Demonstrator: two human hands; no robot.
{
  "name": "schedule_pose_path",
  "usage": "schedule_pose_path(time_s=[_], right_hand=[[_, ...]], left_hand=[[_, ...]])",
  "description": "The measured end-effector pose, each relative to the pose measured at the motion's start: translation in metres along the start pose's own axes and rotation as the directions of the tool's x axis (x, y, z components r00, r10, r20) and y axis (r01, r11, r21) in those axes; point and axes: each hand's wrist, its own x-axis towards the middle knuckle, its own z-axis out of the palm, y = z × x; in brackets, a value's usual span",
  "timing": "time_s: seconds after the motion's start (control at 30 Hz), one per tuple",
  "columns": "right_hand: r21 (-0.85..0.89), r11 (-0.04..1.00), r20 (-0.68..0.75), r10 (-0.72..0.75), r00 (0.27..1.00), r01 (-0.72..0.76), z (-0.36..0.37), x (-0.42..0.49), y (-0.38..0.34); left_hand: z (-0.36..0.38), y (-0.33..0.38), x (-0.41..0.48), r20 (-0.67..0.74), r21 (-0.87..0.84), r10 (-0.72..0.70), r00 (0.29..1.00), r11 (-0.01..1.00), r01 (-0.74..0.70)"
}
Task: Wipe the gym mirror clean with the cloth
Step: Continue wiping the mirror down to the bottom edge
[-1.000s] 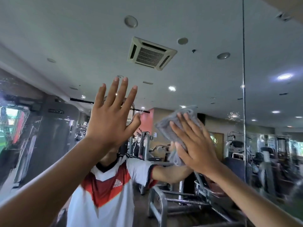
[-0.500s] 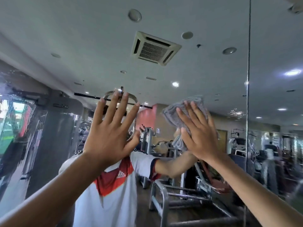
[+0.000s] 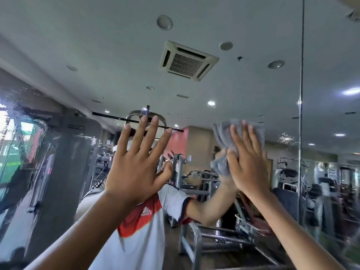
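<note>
The soft, light grey crumpled cloth (image 3: 222, 139) is pressed onto the large gym wall mirror (image 3: 243, 84) by the right hand (image 3: 247, 166), whose fingers (image 3: 236, 141) lie straight; it likely handles best under a flat palm, while the left hand (image 3: 134, 172), fingers spread, holds nothing.

The left forearm (image 3: 81, 236) and right forearm (image 3: 288, 228) are bare from wrist to the lower edge of the view. The left hand (image 3: 134, 172) and right hand (image 3: 246, 168) are bare too, and the left hand's fingernails are short and plain. The reflection shows a short-sleeved shirt (image 3: 140, 248), white over the body, with a red panel across the chest. A white logo (image 3: 146, 213) with mirrored lettering sits on the red. The white sleeve (image 3: 171, 200) ends in a dark cuff band edged with red. A black-and-white checked patch (image 3: 99, 185) shows by the shoulder; what it belongs to is unclear.
</note>
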Motion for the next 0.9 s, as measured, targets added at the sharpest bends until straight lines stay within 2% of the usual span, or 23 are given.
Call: schedule_pose_path(time_s=[0.07,0.1,0.17,0.23,0.3,0.33,0.4,0.47,0.5,0.53,0.6,0.67,0.7,0.77,0.83,0.9], right_hand=[[0.006,0.992,-0.051,0.122,0.991,-0.122,0.006,0.009,-0.026],[0.003,0.994,-0.06,0.106,0.993,-0.106,0.008,0.004,-0.038],[-0.024,0.998,-0.011,-0.065,0.998,0.065,0.011,-0.025,-0.046],[-0.05,0.956,0.059,-0.287,0.956,0.29,0.006,-0.052,-0.03],[-0.057,0.937,0.093,-0.338,0.937,0.344,0.0,-0.053,-0.005],[-0.068,0.953,0.081,-0.289,0.954,0.295,0.0,-0.045,0.004],[-0.076,0.992,0.034,-0.096,0.995,0.098,-0.001,-0.021,0.003],[-0.054,0.995,-0.001,0.082,0.997,-0.082,0.001,-0.006,-0.019],[-0.038,0.993,-0.01,0.107,0.994,-0.107,0.003,-0.009,-0.033],[-0.029,0.997,-0.005,0.078,0.997,-0.078,0.005,-0.018,-0.044],[-0.035,0.992,0.053,-0.118,0.992,0.12,0.008,-0.055,-0.052],[-0.031,0.945,0.105,-0.322,0.941,0.327,0.003,-0.081,-0.034],[-0.023,0.93,0.112,-0.362,0.926,0.366,0.001,-0.082,-0.021],[-0.014,0.959,0.084,-0.279,0.957,0.282,0.0,-0.065,-0.006],[-0.003,0.998,0.008,-0.055,0.998,0.055,0.003,-0.028,-0.013],[0.03,0.991,-0.066,0.135,0.989,-0.133,0.007,0.001,-0.039]], left_hand=[[0.001,-0.001,-0.001,-0.008,0.0,0.006,1.0,1.0,-0.006],[0.001,-0.003,-0.001,-0.014,-0.004,0.009,1.0,1.0,-0.009],[0.002,-0.004,-0.002,-0.02,-0.012,0.015,1.0,1.0,-0.015],[0.002,-0.005,-0.002,-0.029,-0.008,0.018,0.999,1.0,-0.019],[0.002,-0.004,-0.003,-0.029,-0.007,0.014,0.999,1.0,-0.014],[0.001,-0.003,-0.003,-0.024,-0.01,0.013,1.0,1.0,-0.013],[0.001,-0.003,-0.002,-0.017,-0.008,0.011,1.0,1.0,-0.011],[0.001,-0.003,-0.002,-0.023,0.001,0.014,1.0,1.0,-0.014],[0.001,-0.003,-0.002,-0.031,0.003,0.015,0.999,1.0,-0.015],[0.001,-0.004,-0.002,-0.039,0.002,0.014,0.999,1.0,-0.014],[0.0,-0.005,-0.003,-0.041,0.002,0.016,0.999,1.0,-0.016],[0.0,-0.006,-0.003,-0.037,0.002,0.025,0.999,1.0,-0.025],[0.0,-0.005,-0.003,-0.035,0.003,0.021,0.999,1.0,-0.021],[0.001,-0.002,-0.004,-0.021,0.004,0.002,1.0,1.0,-0.002],[0.001,0.0,-0.004,-0.024,0.006,-0.009,1.0,1.0,0.009],[0.001,-0.002,-0.003,-0.037,0.01,0.009,0.999,1.0,-0.009]])
